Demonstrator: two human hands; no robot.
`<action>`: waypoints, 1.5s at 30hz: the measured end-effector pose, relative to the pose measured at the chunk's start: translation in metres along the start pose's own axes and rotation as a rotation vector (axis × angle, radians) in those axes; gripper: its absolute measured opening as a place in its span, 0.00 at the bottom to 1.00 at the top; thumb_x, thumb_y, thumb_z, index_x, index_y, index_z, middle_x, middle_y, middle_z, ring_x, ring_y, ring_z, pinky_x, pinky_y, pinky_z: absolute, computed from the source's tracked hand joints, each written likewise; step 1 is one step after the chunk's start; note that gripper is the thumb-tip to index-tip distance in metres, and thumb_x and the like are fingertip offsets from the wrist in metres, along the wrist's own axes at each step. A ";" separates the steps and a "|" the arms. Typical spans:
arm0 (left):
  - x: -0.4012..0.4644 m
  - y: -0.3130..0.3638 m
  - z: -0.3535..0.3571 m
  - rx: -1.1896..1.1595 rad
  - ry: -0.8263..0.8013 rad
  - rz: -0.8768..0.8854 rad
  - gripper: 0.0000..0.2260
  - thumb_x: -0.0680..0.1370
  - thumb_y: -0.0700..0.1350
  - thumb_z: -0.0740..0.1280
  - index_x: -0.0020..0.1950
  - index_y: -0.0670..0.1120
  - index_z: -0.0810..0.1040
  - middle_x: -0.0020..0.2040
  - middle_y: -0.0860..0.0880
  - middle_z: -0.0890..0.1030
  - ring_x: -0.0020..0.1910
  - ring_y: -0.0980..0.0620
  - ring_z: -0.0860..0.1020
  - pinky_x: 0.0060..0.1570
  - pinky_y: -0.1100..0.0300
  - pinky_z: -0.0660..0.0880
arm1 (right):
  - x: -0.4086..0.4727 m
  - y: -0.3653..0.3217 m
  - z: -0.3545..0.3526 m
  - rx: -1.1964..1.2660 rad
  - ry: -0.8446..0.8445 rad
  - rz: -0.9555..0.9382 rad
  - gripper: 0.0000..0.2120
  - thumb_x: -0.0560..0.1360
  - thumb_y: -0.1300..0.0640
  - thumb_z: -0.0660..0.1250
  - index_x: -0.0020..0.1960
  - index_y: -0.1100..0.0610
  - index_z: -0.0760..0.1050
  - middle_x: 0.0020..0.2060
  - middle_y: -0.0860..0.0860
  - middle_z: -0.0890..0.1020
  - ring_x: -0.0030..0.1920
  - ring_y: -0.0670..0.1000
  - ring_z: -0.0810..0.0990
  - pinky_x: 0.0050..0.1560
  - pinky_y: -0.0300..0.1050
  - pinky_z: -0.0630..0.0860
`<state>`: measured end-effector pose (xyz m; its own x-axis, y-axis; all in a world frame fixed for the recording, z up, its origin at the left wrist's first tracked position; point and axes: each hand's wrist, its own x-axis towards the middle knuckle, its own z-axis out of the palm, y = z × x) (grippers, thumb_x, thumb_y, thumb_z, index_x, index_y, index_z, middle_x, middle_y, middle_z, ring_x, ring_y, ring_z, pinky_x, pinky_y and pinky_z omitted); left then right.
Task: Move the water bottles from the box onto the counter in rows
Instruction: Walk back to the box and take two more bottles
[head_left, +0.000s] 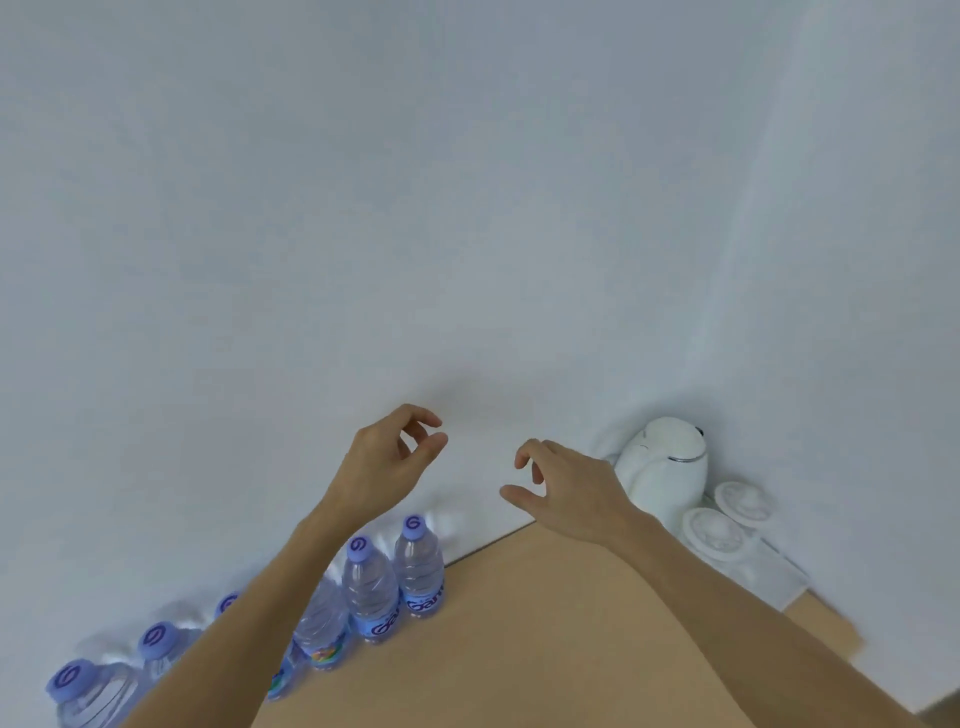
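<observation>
Both forearms are seen reaching up from the lower edge of the view, over a tan counter (545, 639). At their ends the left hand (387, 460) and the right hand (563, 486) are held in the air before a plain white wall (467, 208); the fingers of each are loosely curled, thumb and forefinger apart, and nothing is grasped in either.

A row of water bottles (418, 569) with purple caps is already stood along the wall on the left, partly hidden by the left forearm. No box is in view, so how many remain to be moved cannot be told.

The step in hand is judged to be a return for more bottles — or a pause between placements. To do it well, the next bottles should be taken by the body just under the shoulder, set down upright and touching the right end of the row, labels kept level, so that the line is carried straight along the wall.

Open room is offered by the bare stretch of counter right of the last bottle and in front of the row. On the right it is bounded by a white kettle (667, 470) in the corner and two upturned glasses (714, 532) on a tray — these should be kept clear of, as should the counter's near right edge.
</observation>
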<state>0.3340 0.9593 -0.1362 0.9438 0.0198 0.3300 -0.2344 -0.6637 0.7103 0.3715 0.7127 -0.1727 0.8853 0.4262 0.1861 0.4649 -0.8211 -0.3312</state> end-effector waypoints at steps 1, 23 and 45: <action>0.006 0.013 0.007 -0.024 -0.019 0.025 0.04 0.77 0.52 0.67 0.52 0.57 0.76 0.43 0.57 0.79 0.33 0.53 0.77 0.34 0.70 0.72 | -0.009 0.008 -0.013 -0.013 0.024 0.029 0.18 0.75 0.33 0.60 0.57 0.44 0.68 0.45 0.41 0.75 0.39 0.41 0.72 0.41 0.43 0.65; -0.038 0.418 0.336 -0.400 -0.471 0.531 0.02 0.78 0.52 0.67 0.50 0.59 0.77 0.43 0.58 0.79 0.33 0.49 0.78 0.32 0.66 0.73 | -0.392 0.278 -0.238 -0.303 0.331 0.684 0.19 0.73 0.29 0.56 0.53 0.41 0.68 0.41 0.37 0.74 0.37 0.42 0.75 0.43 0.41 0.75; 0.021 0.672 0.648 -0.411 -0.619 0.786 0.05 0.78 0.55 0.65 0.54 0.58 0.75 0.45 0.61 0.78 0.44 0.57 0.78 0.42 0.70 0.74 | -0.524 0.567 -0.378 -0.374 0.431 0.978 0.17 0.74 0.33 0.58 0.57 0.42 0.68 0.51 0.39 0.75 0.45 0.42 0.73 0.47 0.40 0.72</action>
<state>0.3470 0.0299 -0.0549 0.4219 -0.7597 0.4948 -0.7773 -0.0222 0.6287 0.1669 -0.1201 -0.1085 0.7554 -0.5681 0.3266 -0.5212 -0.8230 -0.2260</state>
